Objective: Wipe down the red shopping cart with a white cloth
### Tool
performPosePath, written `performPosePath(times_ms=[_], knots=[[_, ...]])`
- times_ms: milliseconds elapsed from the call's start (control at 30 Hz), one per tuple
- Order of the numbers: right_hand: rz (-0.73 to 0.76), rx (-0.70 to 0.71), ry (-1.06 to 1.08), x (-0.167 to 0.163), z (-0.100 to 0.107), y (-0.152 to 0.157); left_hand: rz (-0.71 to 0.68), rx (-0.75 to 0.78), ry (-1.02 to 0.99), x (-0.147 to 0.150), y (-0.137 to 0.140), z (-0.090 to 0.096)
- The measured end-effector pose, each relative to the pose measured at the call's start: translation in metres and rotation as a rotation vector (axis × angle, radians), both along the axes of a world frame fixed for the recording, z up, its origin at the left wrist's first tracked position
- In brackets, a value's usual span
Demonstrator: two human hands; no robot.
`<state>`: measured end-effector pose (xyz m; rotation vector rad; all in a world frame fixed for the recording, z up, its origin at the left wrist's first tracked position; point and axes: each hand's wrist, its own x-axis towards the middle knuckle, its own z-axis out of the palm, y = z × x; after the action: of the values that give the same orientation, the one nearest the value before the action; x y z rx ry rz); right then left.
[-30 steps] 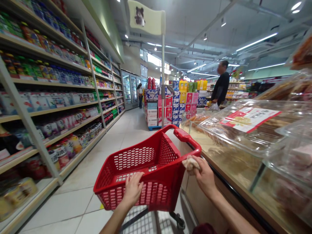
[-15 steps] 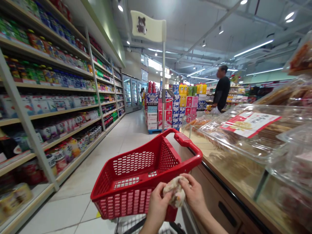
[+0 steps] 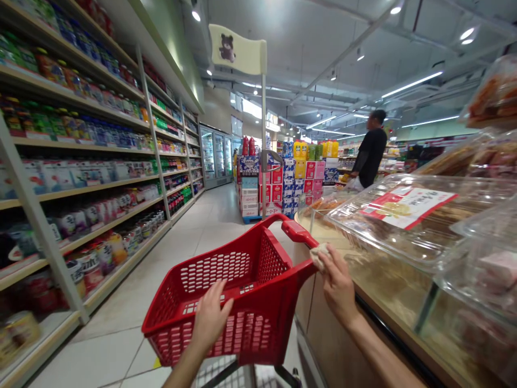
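Note:
A red plastic shopping cart (image 3: 258, 328) with a perforated basket stands in front of me. My right hand (image 3: 337, 277) presses a crumpled, pale cloth (image 3: 320, 255) onto the near corner of the cart's handle, its fingers closed over the cloth. Over the near side of the basket is my left hand (image 3: 212, 315), holding nothing, with its fingers stretched out and the thumb apart. Whether it touches the basket rim I cannot tell. Inside, the visible part of the basket holds no goods. A pole with a cream bear flag (image 3: 238, 49) rises behind the cart handle.
Shelves of drinks and packaged goods (image 3: 92, 210) line the left side. On the right, a display counter (image 3: 388, 291) bears clear plastic food boxes (image 3: 404, 210). Stacked cartons (image 3: 277, 188) stand ahead, and a person in dark clothes (image 3: 369, 151) is beyond the counter.
Both hands held the cloth together in front of the cart. Now my left hand has let go and moved left over the basket, while my right hand has carried the cloth up to the handle.

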<state>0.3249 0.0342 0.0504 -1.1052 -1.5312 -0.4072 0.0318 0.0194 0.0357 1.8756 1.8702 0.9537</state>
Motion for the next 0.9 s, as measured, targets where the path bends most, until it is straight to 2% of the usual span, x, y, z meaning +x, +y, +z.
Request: performPosePath(times_ms=[33,100,167,233,267,400,433,500,600,667,833,900], knots=[[-0.041,0.026,-0.040,0.005,-0.006,0.007,0.064,-0.088,0.164,-0.015,0.005,-0.006],[-0.003,0.027,-0.175,0.003,-0.034,0.011,0.041,-0.132,0.394,-0.033,0.011,-0.019],[0.114,0.011,-0.349,-0.010,-0.068,0.003,0.008,-0.145,0.501,-0.038,0.010,-0.029],[0.192,-0.017,-0.433,-0.019,-0.081,-0.007,-0.007,-0.148,0.532,-0.036,0.008,-0.034],[0.184,-0.012,-0.408,-0.021,-0.077,-0.009,-0.019,-0.153,0.536,-0.034,0.007,-0.035],[-0.080,0.103,-0.075,-0.009,-0.021,0.011,-0.031,-0.166,0.532,-0.031,0.006,-0.036],[-0.109,0.129,-0.062,-0.008,-0.014,0.017,-0.030,-0.168,0.530,-0.032,0.007,-0.037],[-0.038,0.124,-0.170,-0.012,-0.022,0.022,-0.029,-0.166,0.527,-0.033,0.008,-0.039],[0.147,0.060,-0.425,-0.031,-0.062,0.009,-0.036,-0.153,0.520,-0.034,0.008,-0.041],[0.225,0.035,-0.494,-0.043,-0.075,0.000,-0.049,-0.148,0.509,-0.033,0.007,-0.042],[0.151,0.088,-0.351,-0.052,-0.055,0.004,-0.080,-0.167,0.473,-0.032,0.001,-0.038],[0.205,0.044,-0.428,-0.054,-0.066,0.003,-0.119,-0.174,0.458,-0.040,-0.002,-0.036]])
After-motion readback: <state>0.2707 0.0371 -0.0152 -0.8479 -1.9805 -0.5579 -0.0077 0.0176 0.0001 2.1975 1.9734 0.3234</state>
